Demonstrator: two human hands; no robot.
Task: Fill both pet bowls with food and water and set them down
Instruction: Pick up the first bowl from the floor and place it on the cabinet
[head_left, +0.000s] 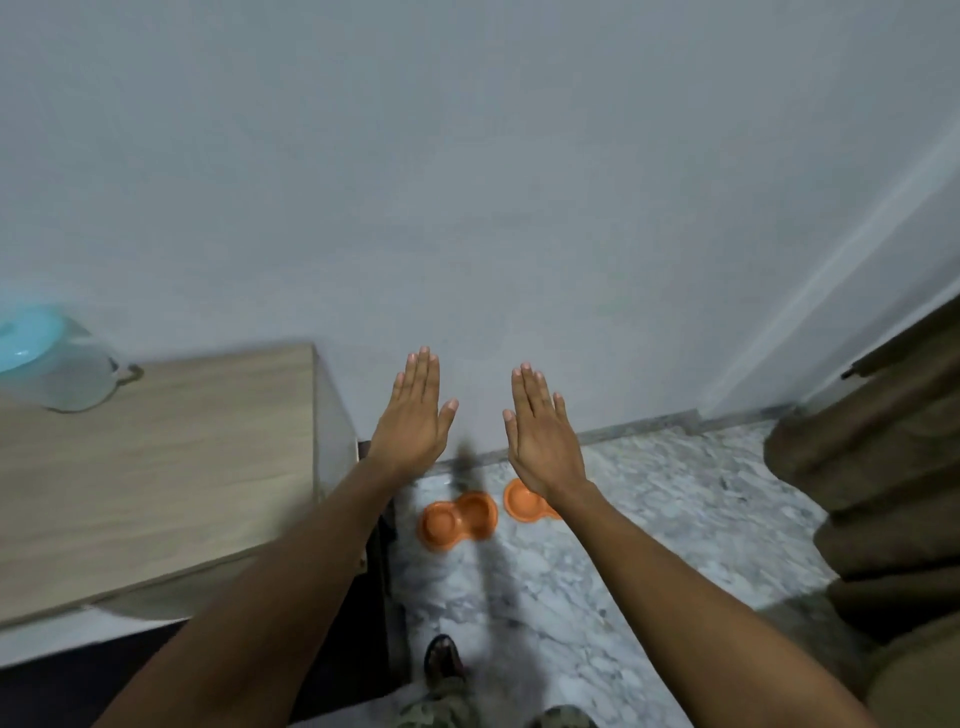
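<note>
1. Nearest the camera, a foot (443, 656) stands on the marble floor (649, 519), with camouflage-patterned trouser legs (498, 714) at the bottom edge.
2. Both bare forearms reach forward over the floor.
3. An orange double pet bowl (457, 521) lies on the floor just beside the wooden cabinet's (156, 467) right side, near the wall (467, 182).
4. A second orange pet bowl (522, 500) lies just right of the first, partly hidden behind the right wrist; what the bowls hold is too blurred to tell.
5. The left hand (413, 423) is held flat, fingers straight and together, gripping nothing.
6. The right hand (543, 431) mirrors it, flat and empty, apart from the left.
7. A clear jug with a blue lid (49, 358) stands at the cabinet top's far left edge.
8. A brown curtain (883, 467) hangs at the right.
</note>
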